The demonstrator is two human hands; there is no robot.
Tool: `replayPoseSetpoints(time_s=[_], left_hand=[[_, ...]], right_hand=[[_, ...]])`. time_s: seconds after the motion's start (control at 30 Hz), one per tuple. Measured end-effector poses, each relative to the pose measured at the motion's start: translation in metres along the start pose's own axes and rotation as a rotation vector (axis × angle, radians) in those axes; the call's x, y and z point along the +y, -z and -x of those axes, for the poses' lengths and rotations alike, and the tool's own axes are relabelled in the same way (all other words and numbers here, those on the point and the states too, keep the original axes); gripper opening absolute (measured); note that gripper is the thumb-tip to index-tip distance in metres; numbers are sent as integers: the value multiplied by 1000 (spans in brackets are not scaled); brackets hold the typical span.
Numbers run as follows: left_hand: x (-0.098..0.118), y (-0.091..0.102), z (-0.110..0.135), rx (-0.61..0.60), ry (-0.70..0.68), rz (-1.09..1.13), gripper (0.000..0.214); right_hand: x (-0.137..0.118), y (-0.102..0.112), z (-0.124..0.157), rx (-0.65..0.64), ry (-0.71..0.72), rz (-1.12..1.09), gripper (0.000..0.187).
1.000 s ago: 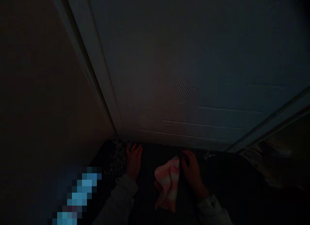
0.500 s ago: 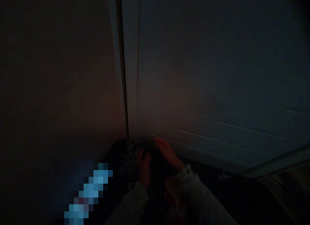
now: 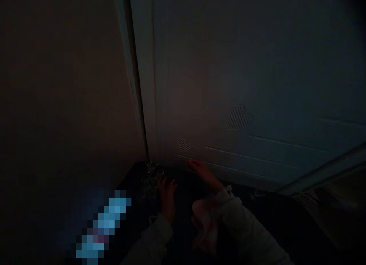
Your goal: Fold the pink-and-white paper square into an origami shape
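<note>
The scene is very dark. My left hand (image 3: 166,198) lies flat, fingers spread, on a dark cloth surface (image 3: 183,181) beside a cluster of small clear rings (image 3: 150,181) in the corner. My right hand (image 3: 201,171) reaches forward with fingers stretched out, its tips near the foot of a white panel (image 3: 243,86). A pink and white striped cloth (image 3: 204,221) lies under my right forearm, partly hidden by the grey sleeve.
The white panel (image 3: 257,67) carries two striped heart shapes (image 3: 239,117) and fine lines. A plain wall (image 3: 63,86) stands at the left, meeting the panel at a dark gap. A blurred blue patch (image 3: 100,229) sits low left. Dim clutter (image 3: 328,196) lies at the right.
My right hand left the pink cloth and reached forward to the foot of the panel. The view swung left. My left hand stayed by the rings.
</note>
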State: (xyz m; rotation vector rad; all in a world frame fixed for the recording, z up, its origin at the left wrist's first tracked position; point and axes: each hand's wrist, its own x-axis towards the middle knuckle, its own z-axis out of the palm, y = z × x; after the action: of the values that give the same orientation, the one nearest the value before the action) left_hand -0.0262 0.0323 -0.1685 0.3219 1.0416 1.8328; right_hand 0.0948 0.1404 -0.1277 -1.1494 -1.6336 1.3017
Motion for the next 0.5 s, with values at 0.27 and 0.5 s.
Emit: replayPoseSetpoints(time_s=[0.27, 0.5], left_hand=[[40, -3, 48, -147, 97, -137, 42], [153, -25, -16, -263, -341, -737, 24]], right_hand=[[30, 23, 35, 78, -11, 35, 33], [46, 17, 62, 177, 65, 142, 32]])
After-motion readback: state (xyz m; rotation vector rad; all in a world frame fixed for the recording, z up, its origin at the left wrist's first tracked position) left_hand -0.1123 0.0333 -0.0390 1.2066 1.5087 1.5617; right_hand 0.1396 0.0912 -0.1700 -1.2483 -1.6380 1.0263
